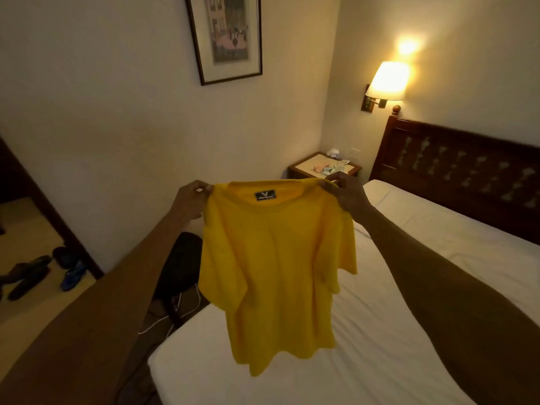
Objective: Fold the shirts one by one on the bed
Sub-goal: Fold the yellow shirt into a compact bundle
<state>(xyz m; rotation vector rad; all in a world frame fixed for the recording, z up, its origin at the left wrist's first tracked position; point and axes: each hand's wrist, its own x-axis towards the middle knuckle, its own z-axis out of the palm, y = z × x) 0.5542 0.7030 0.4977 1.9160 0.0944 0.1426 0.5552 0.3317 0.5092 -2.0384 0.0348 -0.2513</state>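
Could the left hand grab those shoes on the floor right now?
Probably not. The left hand is busy pinching a shoulder of the yellow shirt held up over the bed, and the shoes lie low on the floor, off to the left.

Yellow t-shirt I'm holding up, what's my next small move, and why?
Probably lower the yellow t-shirt flat onto the bed: the left hand and right hand each pinch a shoulder, and it hangs unfolded in the air.
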